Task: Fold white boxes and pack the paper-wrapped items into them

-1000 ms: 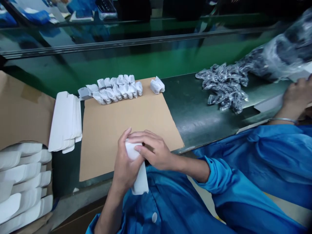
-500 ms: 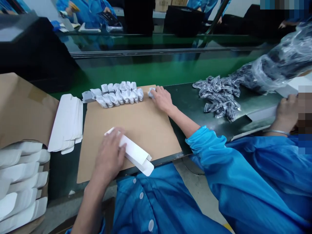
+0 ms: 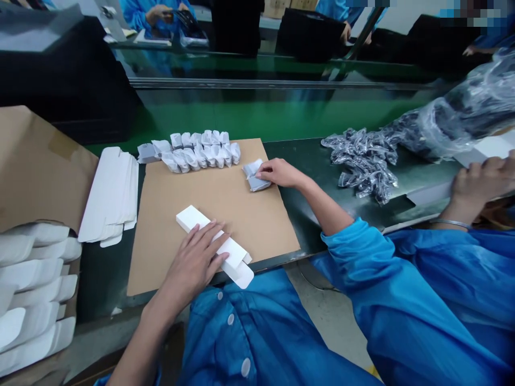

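Note:
My left hand (image 3: pixel 196 260) lies flat with fingers spread on a long white carton (image 3: pixel 189 219), holding it down on the brown cardboard sheet (image 3: pixel 225 209); the carton's open flap end (image 3: pixel 243 273) hangs over the near edge. My right hand (image 3: pixel 278 172) is out at the sheet's far right, fingers pinched on a small white-wrapped packet (image 3: pixel 253 177). A row of several similar packets (image 3: pixel 197 153) lines the sheet's far edge.
Flat white carton blanks (image 3: pixel 110 195) are stacked left of the sheet, with more white trays (image 3: pixel 32 289) at the far left. Bagged dark parts (image 3: pixel 364 161) lie on the green belt (image 3: pixel 249 115) to the right. A neighbour's hand (image 3: pixel 478 182) rests on a white box at right.
My right hand has pulled a packet from the far right corner nearer across the sheet. My left hand shifted along the carton and flattened on it.

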### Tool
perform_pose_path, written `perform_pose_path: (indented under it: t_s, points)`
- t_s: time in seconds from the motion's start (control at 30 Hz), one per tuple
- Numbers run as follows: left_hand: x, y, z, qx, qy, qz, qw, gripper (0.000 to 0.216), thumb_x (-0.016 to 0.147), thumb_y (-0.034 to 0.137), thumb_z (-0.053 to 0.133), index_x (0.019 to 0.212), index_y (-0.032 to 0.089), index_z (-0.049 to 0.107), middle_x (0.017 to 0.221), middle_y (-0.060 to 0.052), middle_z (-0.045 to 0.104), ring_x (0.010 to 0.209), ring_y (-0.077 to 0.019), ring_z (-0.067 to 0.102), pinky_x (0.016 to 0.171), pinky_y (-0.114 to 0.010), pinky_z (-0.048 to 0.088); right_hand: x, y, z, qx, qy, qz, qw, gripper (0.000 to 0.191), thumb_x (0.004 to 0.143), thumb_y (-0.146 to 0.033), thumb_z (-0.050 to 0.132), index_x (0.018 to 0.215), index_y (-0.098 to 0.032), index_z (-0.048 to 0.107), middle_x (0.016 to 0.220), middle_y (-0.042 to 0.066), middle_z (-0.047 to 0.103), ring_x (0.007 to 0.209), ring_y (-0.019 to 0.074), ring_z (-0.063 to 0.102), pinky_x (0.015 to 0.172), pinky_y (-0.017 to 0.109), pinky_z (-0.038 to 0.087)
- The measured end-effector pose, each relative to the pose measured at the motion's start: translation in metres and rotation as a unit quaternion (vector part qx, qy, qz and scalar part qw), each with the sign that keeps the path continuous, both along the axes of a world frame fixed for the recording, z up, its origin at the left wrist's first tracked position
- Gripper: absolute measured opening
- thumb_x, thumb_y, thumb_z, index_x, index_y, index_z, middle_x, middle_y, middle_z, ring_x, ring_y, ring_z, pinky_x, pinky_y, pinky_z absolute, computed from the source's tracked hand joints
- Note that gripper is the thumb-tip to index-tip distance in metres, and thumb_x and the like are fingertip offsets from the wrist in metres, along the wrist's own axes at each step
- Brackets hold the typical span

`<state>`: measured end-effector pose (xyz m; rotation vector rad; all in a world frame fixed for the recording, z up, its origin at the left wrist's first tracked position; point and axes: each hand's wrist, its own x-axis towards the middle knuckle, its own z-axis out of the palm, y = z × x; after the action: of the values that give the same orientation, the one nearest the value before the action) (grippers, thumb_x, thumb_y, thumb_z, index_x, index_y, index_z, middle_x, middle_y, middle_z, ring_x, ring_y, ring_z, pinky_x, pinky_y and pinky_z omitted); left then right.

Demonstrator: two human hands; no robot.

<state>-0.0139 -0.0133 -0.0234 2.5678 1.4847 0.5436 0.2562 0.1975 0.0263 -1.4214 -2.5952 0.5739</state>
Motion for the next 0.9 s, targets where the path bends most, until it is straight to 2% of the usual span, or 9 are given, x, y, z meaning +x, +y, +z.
perform_pose_path:
  t_s: [0.17,0.27,0.37,0.43,0.5,0.57,0.7,0.8,0.9]
  points:
    - [-0.012,-0.003,0.01,-0.039,0.048,-0.037,0.997,0.059,0.089,0.05,0.058,0.143,0.03,0.047,0.152,-0.009,0.046,0.141,-0.031,0.042,0.113,-0.054,0.036,0.004,-0.03,-0.005,0.019,-0.003,0.038,0.999,0.045,0.082,-0.026,0.068,0.125,-0.015,0.062,0.127,0.015,0.061,0.119,0.0286,0.053,0.094,0.036,0.041]
    - [-0.019,0.001,0.02,-0.067,0.061,-0.038,0.995,0.054,0.087,0.047,0.061,0.139,0.036,0.051,0.146,-0.007,0.052,0.134,-0.0326,0.048,0.106,-0.052,0.042,0.006,-0.04,0.001,-0.029,-0.006,0.089,0.996,0.038,0.08,-0.026,0.07,0.116,-0.016,0.066,0.113,0.011,0.066,0.104,0.0244,0.059,0.087,0.031,0.042]
    - [-0.017,0.011,0.024,-0.05,0.073,0.043,0.995,0.042,0.089,0.048,0.057,0.125,0.028,0.064,0.119,-0.014,0.066,0.115,-0.0362,0.057,0.094,-0.053,0.046,0.006,-0.048,0.006,-0.101,-0.003,0.158,0.982,0.033,0.078,-0.03,0.072,0.109,-0.019,0.069,0.1,0.005,0.067,0.087,0.019,0.06,0.077,0.027,0.042]
    - [-0.013,0.018,0.023,-0.029,0.077,0.095,0.992,0.047,0.089,0.054,0.054,0.121,0.021,0.065,0.107,-0.017,0.067,0.107,-0.0379,0.057,0.09,-0.055,0.046,0.004,-0.053,0.007,-0.088,-0.004,0.159,0.983,0.031,0.078,-0.028,0.07,0.107,-0.018,0.068,0.103,0.007,0.066,0.09,0.0205,0.059,0.078,0.029,0.041]
    - [-0.009,0.021,0.02,-0.014,0.073,0.109,0.991,0.051,0.089,0.055,0.053,0.122,0.018,0.063,0.11,-0.018,0.066,0.107,-0.0378,0.057,0.092,-0.055,0.044,0.002,-0.056,0.007,-0.054,0.004,0.149,0.987,0.029,0.075,-0.025,0.071,0.103,-0.017,0.069,0.106,0.009,0.065,0.097,0.023,0.058,0.081,0.031,0.042]
    - [-0.007,0.022,0.018,-0.013,0.07,0.096,0.993,0.052,0.09,0.052,0.053,0.128,0.018,0.058,0.121,-0.018,0.064,0.11,-0.0369,0.056,0.096,-0.054,0.042,0.003,-0.054,0.009,-0.082,0.041,0.157,0.983,0.027,0.072,-0.024,0.073,0.098,-0.018,0.07,0.102,0.008,0.066,0.093,0.022,0.059,0.08,0.031,0.043]
    - [-0.006,0.018,0.016,-0.03,0.07,0.081,0.994,0.056,0.091,0.048,0.053,0.139,0.02,0.049,0.133,-0.016,0.059,0.116,-0.0357,0.055,0.101,-0.053,0.04,0.013,-0.043,0.01,-0.209,0.307,0.058,0.927,0.029,0.068,-0.034,0.076,0.091,-0.018,0.07,0.086,0.002,0.068,0.075,0.0155,0.059,0.07,0.028,0.046]
    - [-0.008,0.016,0.015,-0.037,0.075,0.086,0.993,0.057,0.091,0.046,0.052,0.142,0.021,0.046,0.135,-0.016,0.058,0.117,-0.0351,0.055,0.101,-0.051,0.041,0.016,-0.038,0.007,-0.207,0.465,-0.075,0.858,0.027,0.072,-0.04,0.072,0.083,-0.017,0.066,0.074,0.0,0.064,0.065,0.0118,0.058,0.062,0.025,0.048]
    - [-0.008,0.016,0.015,-0.035,0.087,0.086,0.992,0.059,0.091,0.047,0.053,0.143,0.019,0.044,0.138,-0.016,0.057,0.119,-0.0356,0.055,0.1,-0.051,0.042,0.013,-0.04,0.009,-0.195,0.527,-0.144,0.814,0.024,0.072,-0.038,0.073,0.08,-0.016,0.066,0.071,0.001,0.063,0.06,0.0114,0.059,0.054,0.024,0.048]
